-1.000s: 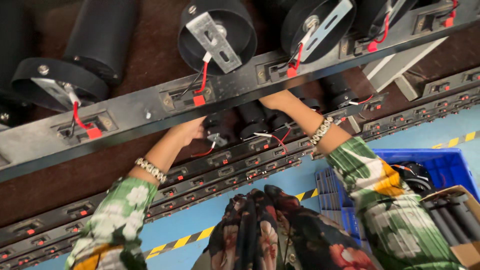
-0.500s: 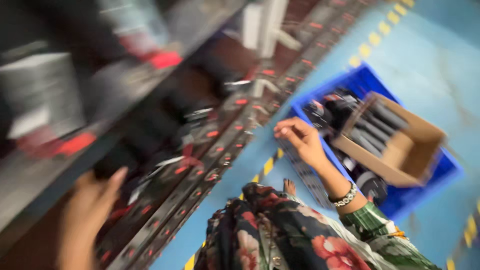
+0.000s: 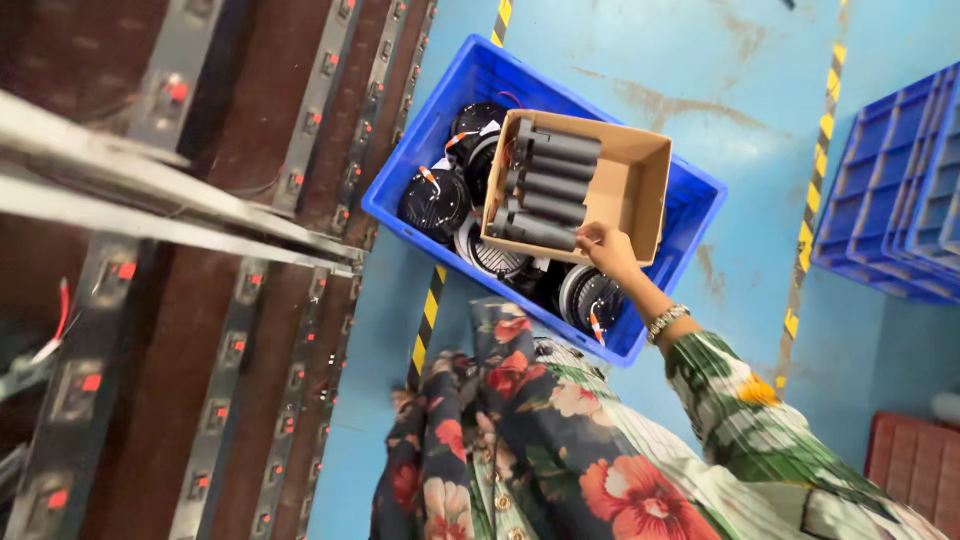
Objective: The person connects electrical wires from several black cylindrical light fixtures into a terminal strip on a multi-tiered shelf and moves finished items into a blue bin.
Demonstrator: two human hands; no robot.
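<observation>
Dark cylinders (image 3: 548, 190) lie stacked inside the cardboard box (image 3: 640, 175); the right hand (image 3: 606, 250), fingers (image 3: 586, 236) curled, touches the lowest one at the box's near edge.

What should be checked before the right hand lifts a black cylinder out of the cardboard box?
1. Right hand at the cardboard box: ok, its fingers are at the near end of the lowest black cylinder.
2. Grasp closed on that cylinder: cannot tell, the fingertips are too small to read.
3. Stock in the box: ok, a row of black cylinders lies along one side, the other side bare.
4. Box seated: ok, it rests on round black lamp housings inside the blue crate.
5. Left hand: cannot tell, not in view.
6. Path back to the rack rails: ok, nothing shows between crate and rack.
</observation>
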